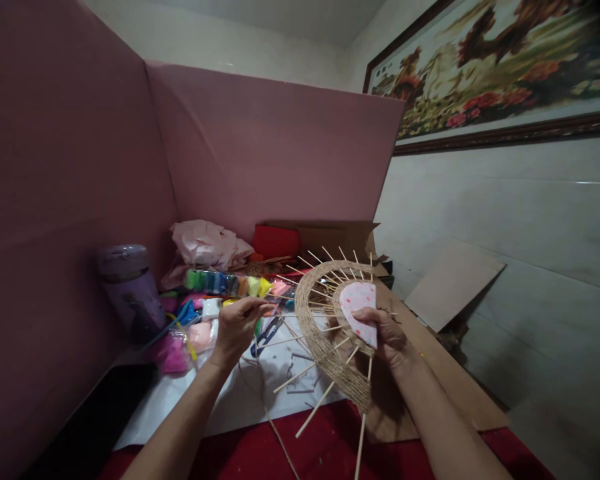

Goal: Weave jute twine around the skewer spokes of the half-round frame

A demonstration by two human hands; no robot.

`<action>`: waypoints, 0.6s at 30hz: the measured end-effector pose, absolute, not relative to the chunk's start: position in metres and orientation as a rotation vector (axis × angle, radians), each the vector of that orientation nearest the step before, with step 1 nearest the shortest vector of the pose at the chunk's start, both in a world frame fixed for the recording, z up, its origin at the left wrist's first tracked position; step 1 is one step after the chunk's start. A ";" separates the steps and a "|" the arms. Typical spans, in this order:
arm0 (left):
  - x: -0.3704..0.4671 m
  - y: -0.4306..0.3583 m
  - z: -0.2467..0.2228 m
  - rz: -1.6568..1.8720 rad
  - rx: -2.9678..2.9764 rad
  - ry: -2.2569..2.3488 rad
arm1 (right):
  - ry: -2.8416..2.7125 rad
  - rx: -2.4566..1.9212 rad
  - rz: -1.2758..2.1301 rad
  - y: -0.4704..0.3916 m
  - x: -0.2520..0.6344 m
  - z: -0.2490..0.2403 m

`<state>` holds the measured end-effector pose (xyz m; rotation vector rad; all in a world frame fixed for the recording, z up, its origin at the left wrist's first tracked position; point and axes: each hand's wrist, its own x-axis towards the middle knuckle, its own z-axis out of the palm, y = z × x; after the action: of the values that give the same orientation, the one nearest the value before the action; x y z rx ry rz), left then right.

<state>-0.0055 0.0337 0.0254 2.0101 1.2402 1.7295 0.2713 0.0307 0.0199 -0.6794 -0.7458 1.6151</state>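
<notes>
My right hand (387, 337) grips a half-round woven piece (307, 320) by its straight edge, the thumb pressing on its pink spotted fabric centre (357, 301). Thin wooden sticks (313, 408) fan out from that centre, and bands of brown twine are woven across them. To the left of the piece, my left hand (237, 327) is closed in a pinch near the stick tips, on what looks like a strand of twine. A loose length of the twine (275, 430) hangs below this hand and runs down across the red cloth. The fingers of my right hand behind the piece are mostly hidden.
Colourful clay packets (220, 283) lie behind my left hand, beside a purple tumbler (133, 290). Dark blue-handled scissors (267, 337) and small stick scraps (300, 391) rest on white paper (220, 413). Cardboard (460, 373) lies at right; pink panels (275, 153) stand behind.
</notes>
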 end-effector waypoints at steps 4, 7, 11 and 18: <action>-0.010 0.036 0.026 1.694 1.942 1.225 | -0.705 -0.734 1.669 0.030 0.278 0.021; -0.009 0.037 0.021 1.741 2.006 1.262 | -0.701 -0.709 1.647 0.030 0.279 0.022; -0.002 0.037 0.012 1.727 2.102 1.301 | -0.723 -0.664 1.715 0.027 0.274 0.022; 0.008 0.035 0.005 1.669 2.193 1.312 | -0.776 -0.683 1.806 0.023 0.266 0.017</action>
<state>0.0077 0.0349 0.0049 2.1927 1.3115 1.6687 0.2664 0.0229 0.0172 -0.6826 -0.7760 1.8057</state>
